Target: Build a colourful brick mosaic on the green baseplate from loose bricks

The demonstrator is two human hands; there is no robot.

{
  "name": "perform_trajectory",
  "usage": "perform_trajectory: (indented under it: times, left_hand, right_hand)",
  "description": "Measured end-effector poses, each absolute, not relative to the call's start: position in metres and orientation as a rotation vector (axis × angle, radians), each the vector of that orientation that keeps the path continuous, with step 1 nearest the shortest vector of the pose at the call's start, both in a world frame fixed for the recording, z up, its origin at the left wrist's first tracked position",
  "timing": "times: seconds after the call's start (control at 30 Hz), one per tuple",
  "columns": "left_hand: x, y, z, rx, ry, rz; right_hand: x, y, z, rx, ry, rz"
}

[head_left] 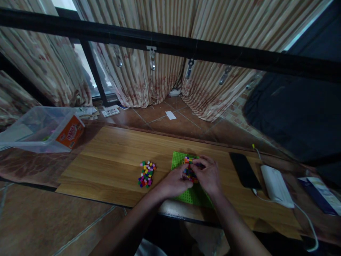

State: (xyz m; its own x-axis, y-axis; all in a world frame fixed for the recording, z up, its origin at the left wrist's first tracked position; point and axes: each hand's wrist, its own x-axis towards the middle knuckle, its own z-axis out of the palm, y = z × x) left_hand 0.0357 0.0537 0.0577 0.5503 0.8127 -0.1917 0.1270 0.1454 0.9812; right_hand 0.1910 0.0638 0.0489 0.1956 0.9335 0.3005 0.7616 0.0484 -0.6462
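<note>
A small structure of multicoloured toy bricks stands on a green studded baseplate. My left hand curls round its left side, thumb near the top and fingers toward the front. Over its right side, my right hand has its fingertips pressed together against the bricks. Whatever lies between those right fingertips is hidden. To the left of the baseplate, a loose pile of small coloured bricks lies on the wooden board.
Right of my hands lie a black phone and a white power bank with a cable. A clear plastic bin with an orange label stands at the far left. A dark metal bar crosses above, before striped curtains.
</note>
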Motion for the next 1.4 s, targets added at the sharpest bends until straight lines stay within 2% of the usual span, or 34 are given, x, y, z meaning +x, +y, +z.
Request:
perform_trajectory:
  times: [0.3, 0.63, 1.4]
  left_hand:
    - [0.032, 0.06, 0.063, 1.529, 0.912, 0.546]
    - [0.034, 0.06, 0.065, 1.615, 0.933, 0.465]
    - [0.037, 0.058, 0.065, 1.656, 0.99, 0.642]
  right_hand:
    - [0.201, 0.069, 0.043, -1.741, -1.546, 0.434]
    - [0.198, 0.072, 0.046, -1.768, -1.536, 0.44]
    - [0.201, 0.076, 0.037, -1.683, -1.473, 0.522]
